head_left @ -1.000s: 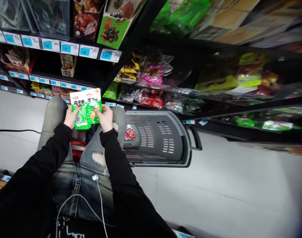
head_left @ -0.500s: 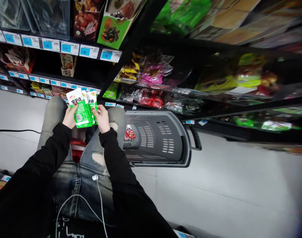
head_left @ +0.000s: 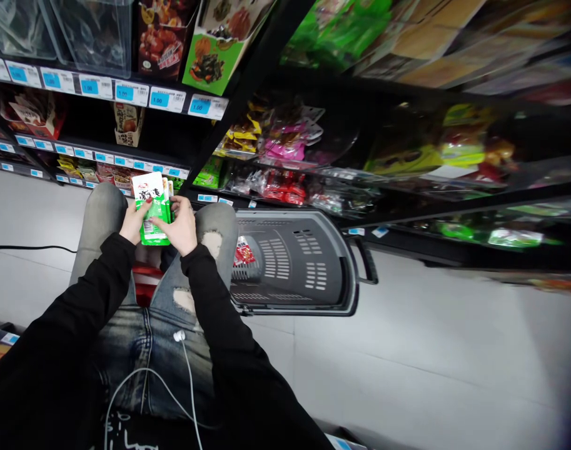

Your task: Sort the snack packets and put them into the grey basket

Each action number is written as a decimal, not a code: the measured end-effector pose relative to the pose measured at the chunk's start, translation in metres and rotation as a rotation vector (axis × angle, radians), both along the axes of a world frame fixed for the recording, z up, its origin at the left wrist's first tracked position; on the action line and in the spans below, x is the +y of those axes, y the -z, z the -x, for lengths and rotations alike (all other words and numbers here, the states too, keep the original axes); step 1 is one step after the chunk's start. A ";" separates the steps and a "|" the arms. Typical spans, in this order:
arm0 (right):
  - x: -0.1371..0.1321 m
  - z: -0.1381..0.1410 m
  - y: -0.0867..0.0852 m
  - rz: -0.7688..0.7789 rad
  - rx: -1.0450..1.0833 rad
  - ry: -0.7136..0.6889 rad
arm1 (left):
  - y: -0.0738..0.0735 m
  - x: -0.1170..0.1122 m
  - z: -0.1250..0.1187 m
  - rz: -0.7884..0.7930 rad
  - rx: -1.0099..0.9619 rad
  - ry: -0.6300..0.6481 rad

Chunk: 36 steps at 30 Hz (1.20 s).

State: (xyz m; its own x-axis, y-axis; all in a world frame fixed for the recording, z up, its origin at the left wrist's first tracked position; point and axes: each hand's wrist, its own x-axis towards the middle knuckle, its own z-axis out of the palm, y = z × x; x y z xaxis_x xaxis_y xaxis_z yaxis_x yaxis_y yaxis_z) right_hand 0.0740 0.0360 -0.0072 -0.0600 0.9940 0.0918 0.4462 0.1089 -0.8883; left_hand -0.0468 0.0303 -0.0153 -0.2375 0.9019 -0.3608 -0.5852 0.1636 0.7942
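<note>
Between my knees I hold a small stack of green-and-white snack packets point(head_left: 150, 187), upright with their printed faces toward me. My left hand point(head_left: 134, 222) grips the left edge, its thumb on the front packet. My right hand point(head_left: 182, 226) closes on the right side, thumb across the front and fingers behind. How many packets there are is hard to tell, as they overlap. Beside my right knee lies a grey shopping basket point(head_left: 294, 265) with a red packet point(head_left: 244, 251) in it.
Shelves point(head_left: 210, 134) with price tags and snack boxes rise in front. Bagged snacks point(head_left: 285, 187) fill the shelves to the right, partly blurred. A white earphone cable point(head_left: 187, 369) hangs over my lap. Pale floor tiles point(head_left: 421, 350) extend at the right.
The packets, fanned apart before, are now gathered into a tighter stack. My right hand has moved slightly left, and its thumb now lies over the front packet.
</note>
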 end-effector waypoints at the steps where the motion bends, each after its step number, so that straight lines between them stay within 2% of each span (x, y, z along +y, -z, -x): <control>1: 0.000 0.001 -0.001 0.016 -0.042 -0.019 | 0.001 0.000 0.000 -0.008 0.026 -0.002; 4: 0.001 0.001 0.001 0.080 -0.086 -0.026 | 0.005 0.000 0.000 -0.028 0.082 -0.008; 8: 0.005 -0.005 0.005 0.159 0.016 0.007 | 0.006 0.001 0.000 -0.072 0.081 0.004; 14: 0.008 -0.015 0.003 0.143 0.080 0.202 | 0.008 0.002 0.001 -0.068 0.066 0.015; 16: 0.009 -0.019 0.002 0.088 0.061 0.342 | 0.010 0.002 0.002 -0.053 0.089 -0.005; 18: 0.008 -0.024 0.000 -0.043 0.003 0.472 | 0.013 0.003 0.004 -0.057 0.134 -0.029; 19: 0.007 -0.025 -0.001 -0.121 -0.049 0.487 | 0.014 0.004 0.005 -0.062 0.156 -0.037; 21: 0.002 -0.024 -0.005 -0.252 -0.187 0.375 | 0.016 0.004 0.006 -0.068 0.176 -0.040; 25: -0.009 -0.012 -0.012 -0.367 -0.429 -0.059 | 0.016 0.004 0.008 -0.077 0.131 -0.030; 29: -0.011 -0.002 -0.010 -0.416 -0.364 -0.294 | 0.016 0.003 0.010 -0.082 0.117 -0.036; 32: -0.007 -0.002 -0.002 -0.419 -0.217 -0.334 | 0.016 0.004 0.012 -0.081 0.124 -0.047; 34: -0.003 -0.003 0.004 -0.373 -0.110 -0.249 | 0.015 0.004 0.011 -0.078 0.119 -0.035; 36: 0.001 -0.004 0.011 -0.285 0.003 -0.106 | 0.013 0.005 0.009 -0.069 0.106 -0.012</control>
